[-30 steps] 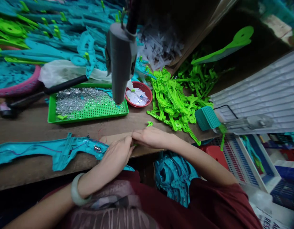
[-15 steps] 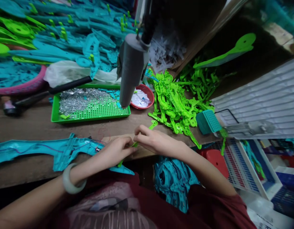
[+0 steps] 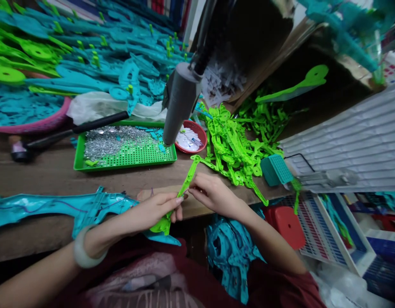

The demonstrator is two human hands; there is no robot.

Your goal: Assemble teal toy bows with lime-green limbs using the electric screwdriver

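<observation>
My left hand [image 3: 163, 208] is closed around a long bright green plastic piece [image 3: 189, 176], which slants up and away from me over the table edge. Its wider end shows below my fingers. My right hand [image 3: 213, 193] is pinched close beside the green piece; a thin strand seems to show at its fingertips, too small to make out fully. Left of my hands lies a teal toy-gun-shaped plastic shell [image 3: 56, 205] with thin wires along it, partly covered by my left forearm.
An electric screwdriver [image 3: 181, 102] hangs over a green tray [image 3: 127, 164] of screws. Beyond are a red basket [image 3: 204, 143] of white pieces, a green parts pile [image 3: 229, 141] and heaped teal shells [image 3: 98, 51]. A hammer [image 3: 75, 130] lies left; teal parts [image 3: 229, 252] sit below the edge.
The green piece has swung into clearer view, its narrow end now standing up between my hands. My right hand has shifted slightly right and down. The whole view has shifted a little.
</observation>
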